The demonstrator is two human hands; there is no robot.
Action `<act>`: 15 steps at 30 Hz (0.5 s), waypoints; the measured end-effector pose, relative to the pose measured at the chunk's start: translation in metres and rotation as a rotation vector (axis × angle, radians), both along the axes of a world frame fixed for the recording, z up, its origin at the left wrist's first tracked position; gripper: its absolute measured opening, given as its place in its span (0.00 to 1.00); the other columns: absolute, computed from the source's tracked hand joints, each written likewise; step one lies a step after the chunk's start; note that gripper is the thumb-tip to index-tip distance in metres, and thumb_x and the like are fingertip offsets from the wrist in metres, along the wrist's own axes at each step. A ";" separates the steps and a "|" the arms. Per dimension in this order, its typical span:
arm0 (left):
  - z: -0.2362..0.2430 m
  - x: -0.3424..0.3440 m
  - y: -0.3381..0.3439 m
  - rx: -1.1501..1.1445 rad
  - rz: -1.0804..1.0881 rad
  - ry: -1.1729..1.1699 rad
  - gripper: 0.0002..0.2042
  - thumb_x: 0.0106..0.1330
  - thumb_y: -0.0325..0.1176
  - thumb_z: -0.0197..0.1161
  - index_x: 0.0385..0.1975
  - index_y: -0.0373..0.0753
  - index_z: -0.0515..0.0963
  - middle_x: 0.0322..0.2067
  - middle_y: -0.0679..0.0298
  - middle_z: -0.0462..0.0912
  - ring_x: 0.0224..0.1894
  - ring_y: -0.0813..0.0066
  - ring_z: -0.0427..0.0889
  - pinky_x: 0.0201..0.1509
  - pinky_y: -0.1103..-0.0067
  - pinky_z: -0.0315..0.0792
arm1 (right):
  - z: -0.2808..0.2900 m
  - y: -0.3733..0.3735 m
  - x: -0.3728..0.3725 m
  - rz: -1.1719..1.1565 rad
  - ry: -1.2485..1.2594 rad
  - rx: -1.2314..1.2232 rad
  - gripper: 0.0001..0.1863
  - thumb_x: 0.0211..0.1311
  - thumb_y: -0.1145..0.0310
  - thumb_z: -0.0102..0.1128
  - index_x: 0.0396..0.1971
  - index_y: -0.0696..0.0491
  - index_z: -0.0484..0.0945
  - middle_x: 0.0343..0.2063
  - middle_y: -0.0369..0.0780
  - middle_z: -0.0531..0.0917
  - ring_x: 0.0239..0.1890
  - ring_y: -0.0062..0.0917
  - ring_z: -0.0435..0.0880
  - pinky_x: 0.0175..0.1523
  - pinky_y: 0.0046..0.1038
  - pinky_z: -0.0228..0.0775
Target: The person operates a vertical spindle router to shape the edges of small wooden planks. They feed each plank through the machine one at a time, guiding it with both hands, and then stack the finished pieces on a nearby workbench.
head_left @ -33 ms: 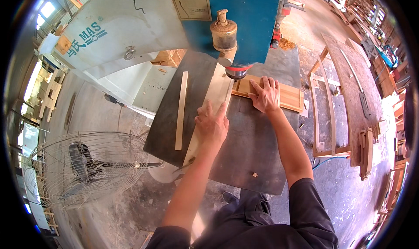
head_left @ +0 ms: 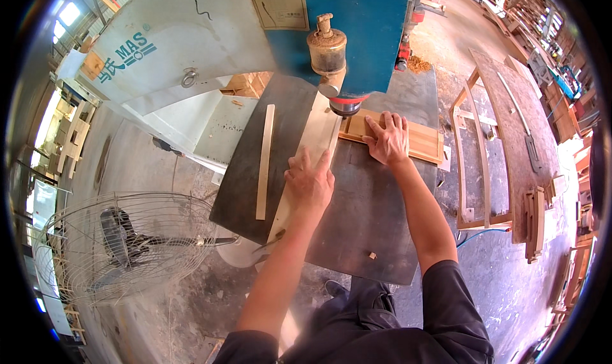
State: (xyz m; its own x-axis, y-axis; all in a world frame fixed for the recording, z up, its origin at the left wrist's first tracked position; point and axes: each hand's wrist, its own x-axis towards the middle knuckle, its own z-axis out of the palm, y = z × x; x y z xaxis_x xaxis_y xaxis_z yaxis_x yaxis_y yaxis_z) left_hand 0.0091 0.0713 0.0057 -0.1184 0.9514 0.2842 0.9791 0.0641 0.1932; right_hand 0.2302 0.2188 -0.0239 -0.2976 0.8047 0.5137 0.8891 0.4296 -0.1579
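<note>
So the left hand [head_left: 310,182] is laid on a long pale board [head_left: 320,131], fingers spread and nothing clenched. The right hand [head_left: 390,141] is rested palm-down on a wooden panel [head_left: 423,143], also spread out rather than wrapped around it. How hard either is being pushed can't be told. The panel is set crosswise, its left end right up by the board's right edge, and both pieces are supported by a dark table [head_left: 370,217].

Just above where they meet, a black collar with a red ring [head_left: 345,106] is carried by a blue machine housing [head_left: 373,39], with a dusty amber canister [head_left: 327,53] mounted in front. Left of the board, 1 thin wood strip [head_left: 265,166] is left lying on the table, and 1 small scrap [head_left: 371,255] can be spotted near the front edge.

Further out, the floor is shared by a wire-caged fan [head_left: 127,249] on the left and a wooden bench [head_left: 500,125] on the right.
</note>
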 end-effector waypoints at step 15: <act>-0.001 0.000 0.001 -0.011 0.013 0.038 0.30 0.69 0.38 0.69 0.73 0.63 0.76 0.75 0.50 0.69 0.70 0.35 0.71 0.65 0.47 0.72 | -0.001 0.009 0.002 0.001 0.007 -0.022 0.31 0.58 0.50 0.78 0.64 0.35 0.86 0.62 0.47 0.77 0.68 0.51 0.72 0.76 0.63 0.60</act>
